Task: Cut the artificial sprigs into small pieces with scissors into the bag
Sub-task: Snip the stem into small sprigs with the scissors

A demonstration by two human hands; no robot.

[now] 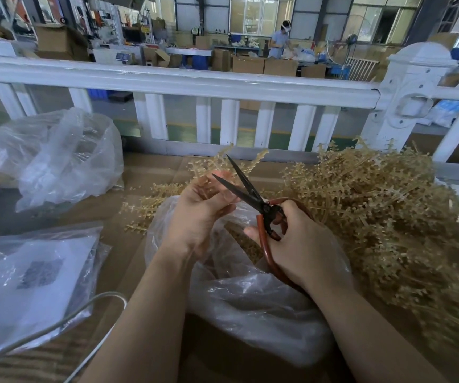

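- Head view, handling: the artificial sprig looks light and springy, thin plastic stems with many small nubs that would likely catch on one another. It should bend rather than break, so it is best held close to where the cut falls, with the free end hanging over the bag mouth.
- The left hand has its fingers curled round the sprig's stem and grasps it, branch tips fanning out above and to the left of the hand.
- The right hand is clenched round the red loop handles of the scissors. The dark blades stand parted, pointing up and left, their tips just beside the left fingers; care is needed there.
- The clear plastic bag lies open directly under both hands on the cardboard-covered tabletop; short tan cut pieces seem to lie inside it, though the film blurs them.
- Looks: the sprig is pale tan or straw-coloured, with a central stem and short side twigs ending in tiny bead-like buds.
- The heap of uncut sprigs lies to the right, touching the bag, tangled and bulky; a single sprig will probably need teasing out rather than a straight pull.
- A few loose sprigs lie left of the bag.
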